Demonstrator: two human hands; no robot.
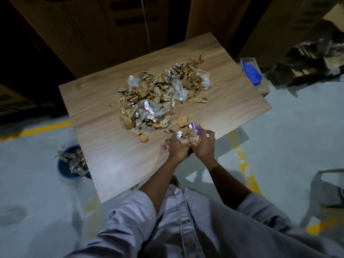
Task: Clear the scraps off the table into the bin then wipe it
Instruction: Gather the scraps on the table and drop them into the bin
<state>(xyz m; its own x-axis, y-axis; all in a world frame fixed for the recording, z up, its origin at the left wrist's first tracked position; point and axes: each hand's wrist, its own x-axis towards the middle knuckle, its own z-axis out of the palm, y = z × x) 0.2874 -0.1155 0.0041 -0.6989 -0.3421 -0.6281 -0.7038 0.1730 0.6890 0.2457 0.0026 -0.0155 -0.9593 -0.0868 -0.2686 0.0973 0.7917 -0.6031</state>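
Note:
A heap of scraps (160,97), torn brown cardboard mixed with crinkled clear plastic and foil wrappers, covers the middle of the wooden table (104,146). At the table's near right edge my left hand (176,148) and my right hand (203,144) are cupped together around a small bunch of scraps (191,135), including a purple wrapper. A blue bin (64,170) sits on the floor to the left of the table, partly under its edge, holding cardboard and plastic pieces.
A clear box with blue cloth (252,71) stands off the table's far right corner. Large cardboard boxes (104,27) rise behind the table. A grey chair (327,189) is at the right. Yellow lines (245,164) mark the grey floor.

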